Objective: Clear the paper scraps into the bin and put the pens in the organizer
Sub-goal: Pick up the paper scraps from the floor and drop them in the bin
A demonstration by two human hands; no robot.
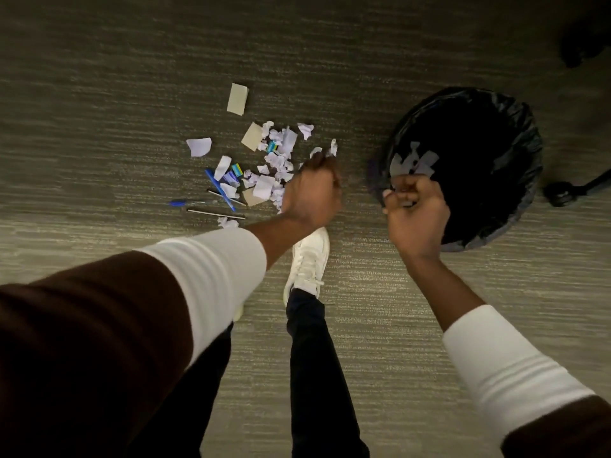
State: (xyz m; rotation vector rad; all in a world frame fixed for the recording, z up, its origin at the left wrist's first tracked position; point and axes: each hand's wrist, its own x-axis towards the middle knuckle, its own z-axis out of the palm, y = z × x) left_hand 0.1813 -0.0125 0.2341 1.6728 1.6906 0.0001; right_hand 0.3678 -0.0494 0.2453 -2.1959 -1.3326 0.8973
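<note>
A pile of white and tan paper scraps [271, 160] lies on the carpet, mixed with small blue and green bits. Blue pens [220, 190] and dark pens [215, 213] lie at the pile's left and near side. My left hand [312, 193] is closed over the pile's right edge, with white scraps [332, 148] sticking out above its fingers. My right hand [415, 213] is curled over the near left rim of the black-lined bin [515, 127], and pale scraps [413, 161] show just past its fingers, inside the bin's mouth. No organizer is in view.
My white shoe [309, 259] and dark trouser legs stand just behind the pile. A tan slip [237, 98] lies apart, beyond the pile. A dark chair caster [562, 193] sits right of the bin, and another dark shape [582, 41] is at the top right.
</note>
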